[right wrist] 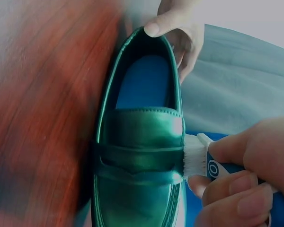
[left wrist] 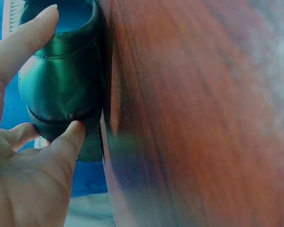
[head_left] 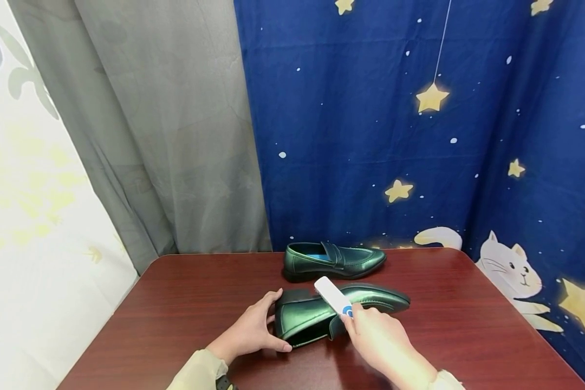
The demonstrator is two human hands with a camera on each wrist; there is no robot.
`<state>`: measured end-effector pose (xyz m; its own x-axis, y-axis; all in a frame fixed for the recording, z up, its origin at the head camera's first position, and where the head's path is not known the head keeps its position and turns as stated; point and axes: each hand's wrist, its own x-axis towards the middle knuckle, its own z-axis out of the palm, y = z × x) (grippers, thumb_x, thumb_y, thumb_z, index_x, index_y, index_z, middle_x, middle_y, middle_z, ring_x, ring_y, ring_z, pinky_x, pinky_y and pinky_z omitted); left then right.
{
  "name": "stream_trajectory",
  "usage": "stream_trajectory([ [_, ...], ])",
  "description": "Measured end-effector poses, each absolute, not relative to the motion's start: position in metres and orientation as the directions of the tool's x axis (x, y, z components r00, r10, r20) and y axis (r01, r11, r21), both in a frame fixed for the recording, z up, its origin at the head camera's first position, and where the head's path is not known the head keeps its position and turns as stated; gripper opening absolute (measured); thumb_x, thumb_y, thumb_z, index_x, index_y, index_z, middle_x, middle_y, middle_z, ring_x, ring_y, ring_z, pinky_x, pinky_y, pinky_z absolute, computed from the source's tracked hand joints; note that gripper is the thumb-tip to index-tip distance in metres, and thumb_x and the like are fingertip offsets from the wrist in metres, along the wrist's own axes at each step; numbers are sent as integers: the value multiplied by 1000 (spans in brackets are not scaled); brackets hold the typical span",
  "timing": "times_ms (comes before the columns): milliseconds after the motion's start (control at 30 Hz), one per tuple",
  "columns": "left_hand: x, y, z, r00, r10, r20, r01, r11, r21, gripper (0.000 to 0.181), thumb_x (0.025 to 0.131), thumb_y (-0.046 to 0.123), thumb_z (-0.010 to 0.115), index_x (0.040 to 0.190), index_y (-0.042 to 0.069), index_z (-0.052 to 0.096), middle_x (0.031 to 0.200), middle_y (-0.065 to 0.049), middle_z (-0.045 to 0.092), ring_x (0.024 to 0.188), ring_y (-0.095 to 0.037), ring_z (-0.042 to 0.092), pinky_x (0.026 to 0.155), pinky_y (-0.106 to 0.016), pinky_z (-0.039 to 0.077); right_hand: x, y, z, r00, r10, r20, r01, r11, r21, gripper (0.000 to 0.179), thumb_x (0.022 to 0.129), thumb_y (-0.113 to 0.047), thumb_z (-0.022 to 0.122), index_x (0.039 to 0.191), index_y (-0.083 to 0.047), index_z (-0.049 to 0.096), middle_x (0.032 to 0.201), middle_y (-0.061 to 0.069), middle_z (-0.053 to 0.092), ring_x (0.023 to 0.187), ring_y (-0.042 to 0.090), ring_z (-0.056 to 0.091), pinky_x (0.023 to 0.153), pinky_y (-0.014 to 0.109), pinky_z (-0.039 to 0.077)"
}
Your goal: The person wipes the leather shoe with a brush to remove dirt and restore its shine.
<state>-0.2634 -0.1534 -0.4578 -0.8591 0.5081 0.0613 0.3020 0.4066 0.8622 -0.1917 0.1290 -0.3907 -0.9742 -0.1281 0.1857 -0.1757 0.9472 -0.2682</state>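
A dark green loafer lies tipped on its side on the table, its opening facing me. My left hand grips it at the heel, thumb at the collar and fingers behind the heel, as the left wrist view also shows of the loafer. In my right hand is a white and blue brush, pinched between thumb and fingers. The right wrist view shows the brush's white bristles against the loafer's side, level with its strap. A blue insole shows inside.
A matching green loafer stands upright behind the first, toe to the right, near the back edge of the reddish-brown table. Beyond that edge hang a grey curtain and a blue star-patterned curtain.
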Motion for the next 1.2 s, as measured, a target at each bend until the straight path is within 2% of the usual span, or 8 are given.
stream_trajectory([
  [267,-263,-153,-459,-858,507,81,319,403,858,119,66,21,97,158,2,23,157,-15,36,146,-30,39,106,-37,48,-192,113,-395,-965,-173,199,-222,940,-258,25,98,-33,64,85,-14,57,61,-2,51,53,18,52,47,40,38],
  [667,-262,-153,-458,-859,506,77,318,410,855,120,66,23,97,158,1,23,157,-16,36,144,-30,42,105,-37,49,-196,93,-403,-936,-239,257,-299,927,-227,28,98,-35,63,81,-14,56,64,1,59,58,26,62,49,43,43],
  [933,-263,-154,-458,-862,500,80,327,429,842,120,66,27,97,158,2,25,156,-15,37,142,-30,44,104,-39,50,-198,84,-414,-919,-276,281,-339,918,-205,28,99,-35,61,83,-13,55,62,2,58,54,24,61,45,40,40],
  [1100,-261,-154,-458,-861,499,95,344,434,833,112,65,28,97,155,8,33,156,-12,39,142,-28,44,104,-38,50,-197,79,-417,-902,-307,303,-373,908,-191,28,99,-35,61,83,-13,54,62,1,58,52,23,60,43,39,39],
  [1200,-261,-153,-459,-857,501,116,364,432,825,104,64,27,98,149,13,40,150,-6,46,137,-25,49,104,-39,50,-194,74,-417,-899,-320,301,-383,905,-183,30,99,-36,61,82,-13,53,59,1,57,51,23,60,42,38,38],
])
